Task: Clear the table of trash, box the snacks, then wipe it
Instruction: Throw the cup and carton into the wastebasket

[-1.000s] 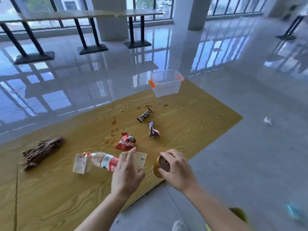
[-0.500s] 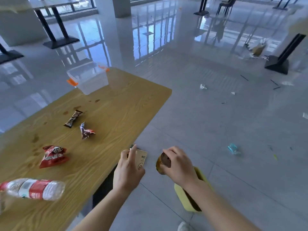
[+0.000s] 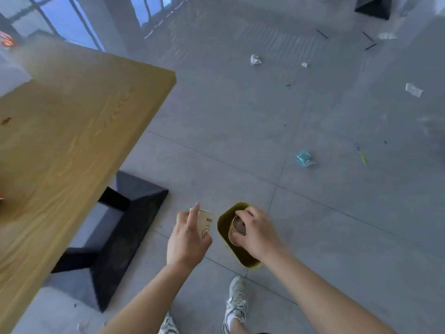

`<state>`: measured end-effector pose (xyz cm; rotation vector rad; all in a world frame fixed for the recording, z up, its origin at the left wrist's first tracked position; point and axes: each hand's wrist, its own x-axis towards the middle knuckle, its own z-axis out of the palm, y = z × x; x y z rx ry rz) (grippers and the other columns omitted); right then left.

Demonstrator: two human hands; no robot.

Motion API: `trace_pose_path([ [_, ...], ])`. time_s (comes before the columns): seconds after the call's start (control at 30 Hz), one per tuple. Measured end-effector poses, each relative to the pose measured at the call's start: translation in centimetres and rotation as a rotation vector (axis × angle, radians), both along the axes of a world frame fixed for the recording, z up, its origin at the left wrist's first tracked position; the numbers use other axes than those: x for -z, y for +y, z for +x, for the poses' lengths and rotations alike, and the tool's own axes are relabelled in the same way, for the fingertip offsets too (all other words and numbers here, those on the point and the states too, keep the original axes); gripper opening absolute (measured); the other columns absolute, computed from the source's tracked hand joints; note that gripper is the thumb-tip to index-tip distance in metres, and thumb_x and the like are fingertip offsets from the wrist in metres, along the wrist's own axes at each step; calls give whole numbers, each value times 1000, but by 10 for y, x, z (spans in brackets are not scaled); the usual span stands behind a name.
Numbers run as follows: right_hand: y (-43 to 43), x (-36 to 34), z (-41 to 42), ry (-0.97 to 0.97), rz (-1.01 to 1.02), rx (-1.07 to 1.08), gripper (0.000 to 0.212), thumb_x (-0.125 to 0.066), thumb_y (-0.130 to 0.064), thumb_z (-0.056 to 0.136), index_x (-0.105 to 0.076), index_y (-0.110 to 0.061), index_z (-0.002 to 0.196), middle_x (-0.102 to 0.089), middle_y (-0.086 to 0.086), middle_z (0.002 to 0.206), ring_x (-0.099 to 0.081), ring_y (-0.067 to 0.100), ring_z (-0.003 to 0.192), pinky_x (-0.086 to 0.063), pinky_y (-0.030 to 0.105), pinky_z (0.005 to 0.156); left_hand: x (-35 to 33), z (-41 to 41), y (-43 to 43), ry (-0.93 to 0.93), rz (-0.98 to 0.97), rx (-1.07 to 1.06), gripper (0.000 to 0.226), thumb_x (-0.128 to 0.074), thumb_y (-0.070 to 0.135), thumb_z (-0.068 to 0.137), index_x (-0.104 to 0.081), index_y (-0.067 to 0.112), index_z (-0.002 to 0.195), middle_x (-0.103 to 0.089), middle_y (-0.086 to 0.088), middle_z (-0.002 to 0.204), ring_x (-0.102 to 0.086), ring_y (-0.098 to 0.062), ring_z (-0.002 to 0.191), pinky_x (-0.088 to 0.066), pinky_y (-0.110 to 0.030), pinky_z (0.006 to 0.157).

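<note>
The gold-coloured metal drinks can [image 3: 234,229] is grasped at its top end by the curled fingers of the right hand [image 3: 258,236], directly above the mouth of the small olive-yellow plastic waste bin [image 3: 250,264] on the grey floor. The beige printed paper cup [image 3: 206,224] is clasped in the left hand [image 3: 186,239], thumb and fingers wrapped round its wall, just outside the bin's left rim rather than over the opening

Let go from there, the cup would likely land on the floor beside the bin. The can, dropped against the rim, could tip so light a bin, and any dregs would spill

The bin's inside looks dark and its contents cannot be told. Whether cup or can holds liquid is hidden. The wooden table [image 3: 72,141] stands to the left, its near corner well apart from the bin
</note>
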<state>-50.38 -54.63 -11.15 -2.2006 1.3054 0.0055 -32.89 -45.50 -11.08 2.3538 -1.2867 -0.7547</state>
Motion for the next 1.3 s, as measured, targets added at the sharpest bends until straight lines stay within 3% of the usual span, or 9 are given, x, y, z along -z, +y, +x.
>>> trace_pose_path([
  [0.2, -17, 122, -31, 81, 120, 168, 65, -70, -44, 85, -48, -24, 142, -48, -2, 130, -48, 20, 118, -46, 36, 100, 124, -33, -34, 96, 162, 61, 86, -69, 35, 79, -14, 43, 145, -37, 6, 132, -49, -16, 96, -57, -29, 66],
  [0.37, -28, 217, -51, 163, 174, 217, 57, -68, -40, 86, -52, -23, 138, -48, 0, 123, -47, 22, 115, -41, 33, 100, 212, -51, -56, 127, 250, 127, 87, -65, 31, 78, -15, 34, 150, -39, 4, 131, -53, -20, 106, -50, -31, 73],
  [0.6, -34, 324, -65, 268, 209, 225, 51, -69, -44, 87, -50, -32, 132, -45, -5, 122, -44, 15, 111, -46, 25, 92, 306, -82, -100, -16, 341, 273, 87, -62, 24, 83, -9, 29, 152, -43, 1, 135, -52, -20, 110, -43, -25, 69],
  [0.77, -40, 385, -69, 341, 202, 174, 45, -70, -39, 88, -48, -30, 127, -47, 0, 129, -48, 22, 117, -50, 32, 96, 361, -100, -125, -147, 412, 412, 77, -66, 20, 84, -24, 24, 148, -51, -4, 131, -55, -23, 107, -54, -34, 85],
  [0.9, -42, 420, -69, 379, 246, 148, 35, -68, -30, 90, -51, -27, 120, -47, 6, 133, -50, 29, 123, -47, 38, 102, 396, -100, -127, -217, 443, 468, 66, -68, 21, 85, -34, 23, 142, -53, -6, 128, -58, -26, 106, -53, -37, 91],
  [1.07, -41, 438, -68, 353, 235, 132, 27, -65, -25, 92, -54, -26, 117, -51, 7, 128, -54, 28, 115, -48, 38, 101, 412, -100, -121, -250, 405, 503, 58, -67, 23, 86, -40, 29, 137, -52, -4, 129, -54, -27, 111, -48, -40, 97],
  [1.23, -38, 431, -73, 318, 237, 100, 30, -62, -26, 93, -52, -27, 121, -49, 6, 130, -51, 28, 117, -46, 38, 103, 401, -94, -113, -338, 326, 630, 73, -58, 41, 87, -20, 29, 148, -30, -10, 153, -25, -38, 141, -29, -55, 111],
  [1.3, -38, 424, -73, 308, 241, 96, 31, -62, -30, 93, -50, -27, 121, -47, 5, 131, -48, 29, 119, -47, 38, 102, 395, -91, -108, -346, 325, 654, 76, -55, 46, 87, -15, 29, 149, -23, -10, 157, -16, -39, 145, -23, -58, 113],
])
